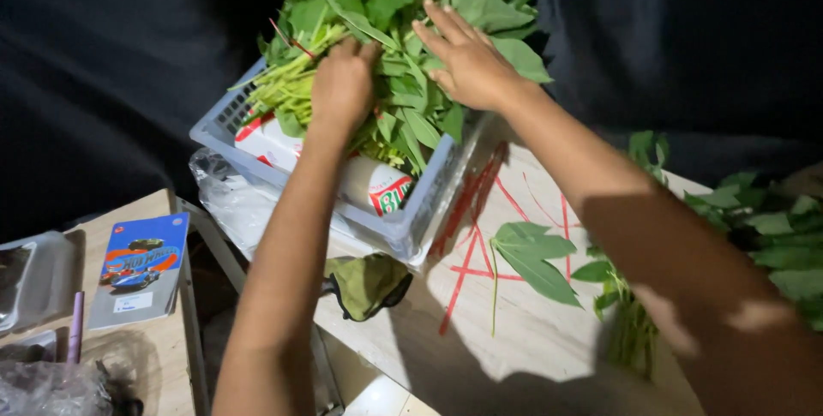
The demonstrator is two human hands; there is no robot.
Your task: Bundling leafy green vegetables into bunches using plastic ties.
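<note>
A big bunch of green leafy stalks lies across a grey plastic basket at the top middle. My left hand is closed around the pale green stems of the bunch. My right hand rests flat on the leaves with its fingers spread. Under the greens, inside the basket, lie a white can with a red and green label and a red and white pack.
A loose leaf lies on the pale wooden board with red lines. More leafy stalks are piled at the right. An olive cloth hangs at the board's edge. A blue booklet and a purple pen lie on the left table.
</note>
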